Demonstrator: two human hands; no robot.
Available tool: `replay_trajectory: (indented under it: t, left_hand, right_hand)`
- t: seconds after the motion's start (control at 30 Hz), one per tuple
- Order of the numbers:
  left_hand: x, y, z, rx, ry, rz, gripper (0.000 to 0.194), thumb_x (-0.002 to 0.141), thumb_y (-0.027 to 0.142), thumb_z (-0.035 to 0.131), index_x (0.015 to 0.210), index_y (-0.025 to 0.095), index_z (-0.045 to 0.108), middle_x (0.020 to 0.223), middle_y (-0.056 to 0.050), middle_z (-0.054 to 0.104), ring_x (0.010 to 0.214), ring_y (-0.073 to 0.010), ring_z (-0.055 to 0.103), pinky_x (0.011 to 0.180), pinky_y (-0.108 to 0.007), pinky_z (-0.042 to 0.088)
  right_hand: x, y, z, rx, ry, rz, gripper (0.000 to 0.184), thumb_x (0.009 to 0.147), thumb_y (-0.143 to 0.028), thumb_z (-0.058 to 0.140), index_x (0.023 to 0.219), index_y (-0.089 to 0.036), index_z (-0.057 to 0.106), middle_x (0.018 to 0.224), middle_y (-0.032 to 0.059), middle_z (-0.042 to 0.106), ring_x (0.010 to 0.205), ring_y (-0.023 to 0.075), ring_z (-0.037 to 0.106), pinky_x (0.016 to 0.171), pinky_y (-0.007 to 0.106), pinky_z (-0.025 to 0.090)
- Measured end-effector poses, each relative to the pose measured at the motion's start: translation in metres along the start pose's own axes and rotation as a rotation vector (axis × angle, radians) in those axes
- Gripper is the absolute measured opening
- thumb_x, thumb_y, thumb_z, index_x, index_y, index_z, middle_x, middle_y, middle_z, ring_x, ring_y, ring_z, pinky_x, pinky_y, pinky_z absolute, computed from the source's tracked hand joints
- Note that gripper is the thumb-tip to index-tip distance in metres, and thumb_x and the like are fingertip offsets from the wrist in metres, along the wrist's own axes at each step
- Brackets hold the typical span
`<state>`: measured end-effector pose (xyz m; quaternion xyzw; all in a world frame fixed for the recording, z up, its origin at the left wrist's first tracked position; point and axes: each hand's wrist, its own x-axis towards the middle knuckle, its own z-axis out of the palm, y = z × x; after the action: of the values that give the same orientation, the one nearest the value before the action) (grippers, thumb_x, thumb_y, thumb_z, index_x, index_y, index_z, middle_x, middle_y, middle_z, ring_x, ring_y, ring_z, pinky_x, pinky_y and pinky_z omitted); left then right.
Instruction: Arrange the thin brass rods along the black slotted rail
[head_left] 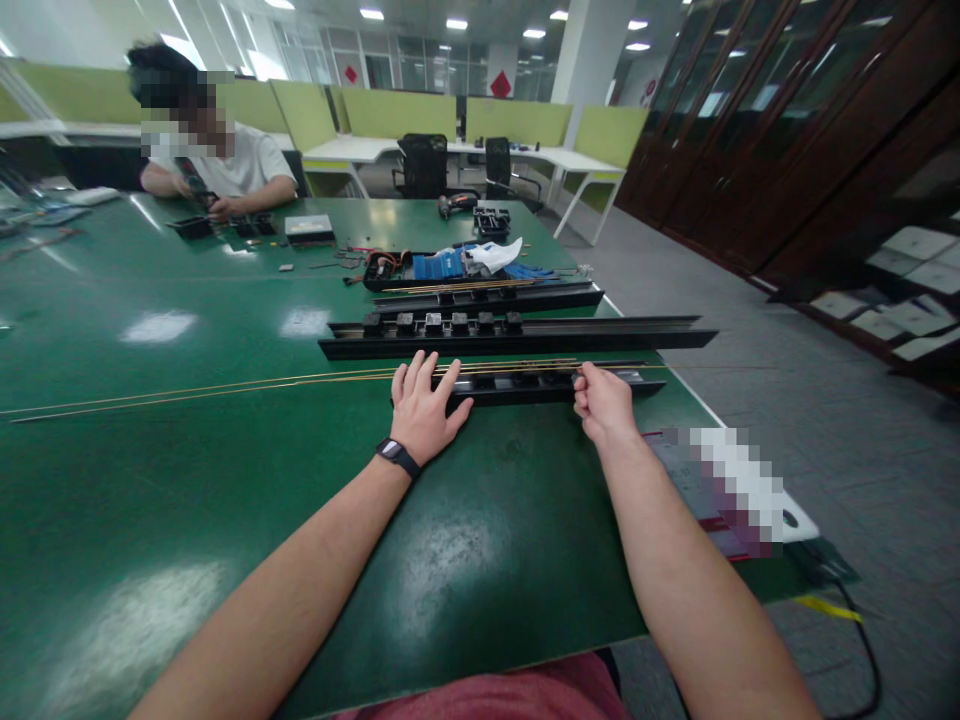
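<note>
My left hand [424,410] lies with its fingers spread over the left end of a black channel rail [517,392] and across thin gold-coloured rods [300,380]. The rods run from the table's left side along the top of the rail. My right hand [606,402] is closed in a pinch near the rail's right end, apparently on a thin rod; its fingertips partly hide the grip. One thin rod end sticks out past that hand, beyond the table edge. Dark blocks sit inside the rail between my hands.
Beyond lie a longer black rail [517,338] with several blocks and another rail [555,298]. Farther back are a parts tray [382,284], blue gloves [439,265] and a power drill [456,205]. A person [217,160] sits across the green table [187,480].
</note>
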<state>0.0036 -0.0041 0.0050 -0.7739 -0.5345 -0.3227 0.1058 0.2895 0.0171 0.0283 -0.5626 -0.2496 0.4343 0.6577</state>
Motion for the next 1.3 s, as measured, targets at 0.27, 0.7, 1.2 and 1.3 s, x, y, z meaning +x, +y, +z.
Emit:
replay_trajectory:
  t: [0.27,0.7,1.2,1.3]
  left_hand:
    - [-0.0004,-0.0007,0.001,-0.004,0.01,0.009,0.059,0.094,0.049,0.06,0.148,0.023,0.055,0.157,-0.018,0.046,0.154,-0.0346,0.03,0.126,-0.055,0.021]
    - [-0.0002,-0.0007,0.001,-0.032,0.008,-0.001,0.06,0.093,0.048,0.061,0.148,0.025,0.054,0.158,-0.016,0.044,0.154,-0.0359,0.029,0.126,-0.058,0.021]
    - [-0.0004,-0.0008,0.0018,-0.01,0.021,0.007,0.06,0.093,0.048,0.062,0.148,0.026,0.053,0.157,-0.015,0.046,0.154,-0.0347,0.03,0.125,-0.057,0.022]
    - [-0.0002,-0.0009,0.0016,-0.014,0.017,0.005,0.06,0.093,0.048,0.061,0.148,0.026,0.054,0.157,-0.015,0.046,0.154,-0.0348,0.03,0.125,-0.057,0.022]
  right_hand:
    - [0.0013,0.0003,-0.0012,0.01,0.033,0.002,0.022,0.088,-0.031,0.071,0.077,-0.02,0.055,0.055,-0.0049,0.055,0.032,0.0047,0.038,0.027,0.013,0.02]
    - [0.0005,-0.0001,0.0,-0.004,0.021,0.009,0.023,0.086,-0.032,0.073,0.077,-0.02,0.054,0.056,-0.0048,0.056,0.032,0.0047,0.038,0.027,0.013,0.02]
    - [-0.0001,0.0003,0.0003,0.013,0.038,0.002,0.024,0.087,-0.033,0.072,0.078,-0.02,0.054,0.056,-0.0053,0.056,0.032,0.0044,0.038,0.027,0.013,0.02]
    - [-0.0003,0.0013,0.0006,0.003,0.0,-0.003,0.026,0.086,-0.032,0.074,0.077,-0.02,0.052,0.056,-0.0053,0.056,0.032,0.0042,0.038,0.027,0.013,0.02]
